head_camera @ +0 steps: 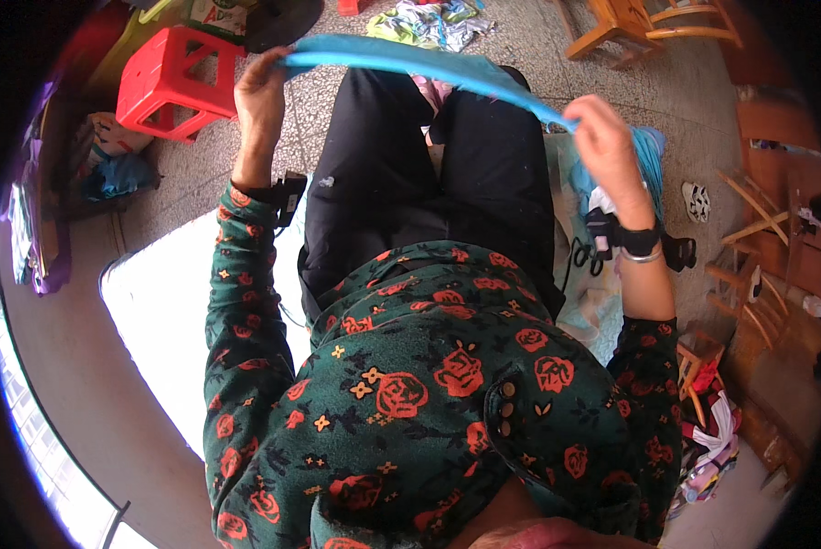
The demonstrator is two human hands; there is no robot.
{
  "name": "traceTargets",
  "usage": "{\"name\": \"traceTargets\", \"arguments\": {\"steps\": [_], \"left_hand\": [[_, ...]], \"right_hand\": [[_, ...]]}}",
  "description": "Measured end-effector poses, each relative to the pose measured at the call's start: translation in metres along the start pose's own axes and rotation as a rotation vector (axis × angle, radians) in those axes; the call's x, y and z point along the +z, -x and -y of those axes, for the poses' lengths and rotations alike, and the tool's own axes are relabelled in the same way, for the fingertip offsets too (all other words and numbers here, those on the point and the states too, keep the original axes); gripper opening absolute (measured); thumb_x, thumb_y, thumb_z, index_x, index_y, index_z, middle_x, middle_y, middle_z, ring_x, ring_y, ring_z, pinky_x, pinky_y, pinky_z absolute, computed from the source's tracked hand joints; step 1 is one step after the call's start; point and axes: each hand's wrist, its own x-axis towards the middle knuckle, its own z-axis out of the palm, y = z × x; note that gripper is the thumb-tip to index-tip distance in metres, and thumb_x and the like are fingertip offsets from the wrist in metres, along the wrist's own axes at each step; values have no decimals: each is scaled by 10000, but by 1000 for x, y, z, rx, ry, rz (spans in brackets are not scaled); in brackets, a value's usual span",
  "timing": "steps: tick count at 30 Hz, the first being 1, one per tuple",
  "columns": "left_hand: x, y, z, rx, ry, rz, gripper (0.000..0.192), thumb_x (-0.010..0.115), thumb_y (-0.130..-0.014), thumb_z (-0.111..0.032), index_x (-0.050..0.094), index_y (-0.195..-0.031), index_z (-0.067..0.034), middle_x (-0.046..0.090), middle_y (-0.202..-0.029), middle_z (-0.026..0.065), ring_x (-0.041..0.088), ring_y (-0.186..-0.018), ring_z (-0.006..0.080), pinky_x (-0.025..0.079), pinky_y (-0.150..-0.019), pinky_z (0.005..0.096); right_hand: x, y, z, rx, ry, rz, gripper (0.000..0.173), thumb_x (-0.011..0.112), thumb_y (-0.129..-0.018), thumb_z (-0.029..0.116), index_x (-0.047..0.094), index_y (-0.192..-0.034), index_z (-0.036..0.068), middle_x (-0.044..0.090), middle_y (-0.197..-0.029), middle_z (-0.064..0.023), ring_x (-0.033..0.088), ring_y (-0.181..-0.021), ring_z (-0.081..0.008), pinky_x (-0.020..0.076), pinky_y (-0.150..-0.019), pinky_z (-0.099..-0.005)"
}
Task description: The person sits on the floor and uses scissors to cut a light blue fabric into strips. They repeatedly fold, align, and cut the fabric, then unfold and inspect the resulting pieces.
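Note:
A long strip of blue cloth [410, 65] stretches over my knees between my two hands. My left hand [263, 89] grips its left end, and my right hand [602, 137] pinches its right end; the right fingers look slightly blurred. Beside my right thigh, a bundle of blue cloth strips [649, 161] lies partly behind the right hand. Black-handled scissors [586, 257] rest next to my right hip on a pale patterned cover [595, 319]. Black trousers cover my legs beneath the strip.
A red plastic stool [170, 86] stands at the upper left. Crumpled fabric [431, 26] lies on the speckled floor ahead. Wooden chairs [609, 27] stand at the upper right and right, with sandals [696, 202] nearby. A clothes pile [712, 446] is at the lower right.

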Motion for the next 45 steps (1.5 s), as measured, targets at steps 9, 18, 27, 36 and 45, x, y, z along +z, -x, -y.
{"name": "traceTargets", "arguments": {"steps": [9,18,27,36,45], "left_hand": [[-48,71,94,-417,-324,71,207,595,-818,-46,689,-1002,-49,583,-760,-49,456,-655,22,353,-574,177],[-67,104,75,-497,-99,20,202,589,-845,-32,681,-1018,-76,658,-903,-11,549,-774,52,405,-660,198],[-60,106,76,-691,-9,-17,239,490,-918,-85,595,-1129,-46,644,-1040,63,652,-856,167,501,-689,254],[-64,106,81,-732,85,-79,207,501,-924,-103,575,-1097,-16,642,-990,79,651,-848,192,511,-694,270],[-63,93,64,-734,211,-156,168,571,-895,-107,569,-1024,1,634,-892,71,651,-775,186,481,-585,245]], "right_hand": [[73,50,9,-33,-85,286,145,498,-737,-52,561,-839,29,540,-827,-128,558,-810,-329,458,-708,-400],[62,64,21,118,-158,350,118,515,-745,-42,545,-845,14,532,-836,-119,543,-843,-313,446,-738,-385],[60,64,16,266,-165,290,108,553,-772,-19,560,-868,30,540,-840,-102,558,-790,-286,451,-680,-356],[62,67,11,349,-267,282,104,541,-795,-16,553,-893,17,548,-831,-94,572,-728,-223,443,-619,-307],[59,65,-20,703,-769,68,92,465,-905,19,526,-974,13,527,-760,-14,500,-653,-67,425,-586,-201]]}}
